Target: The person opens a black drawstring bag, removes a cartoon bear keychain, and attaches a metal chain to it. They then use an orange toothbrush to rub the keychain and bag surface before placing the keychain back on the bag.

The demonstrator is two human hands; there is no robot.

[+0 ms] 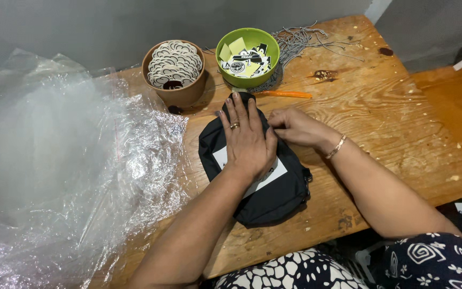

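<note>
A small black fabric pouch (pixel 274 195) with a white label lies on the wooden table (pixel 380 118). My left hand (pixel 247 136) presses flat on top of it, fingers spread, a ring on one finger. My right hand (pixel 295 127) pinches the pouch's upper right edge with closed fingers; a bracelet sits on that wrist.
A brown bowl (pixel 175 72) of round white tags and a green bowl (pixel 248 56) of stickers stand at the back. Ball chains (pixel 300 40) and an orange tool (pixel 287 94) lie behind the pouch. A heap of clear plastic bags (pixel 54 160) covers the left.
</note>
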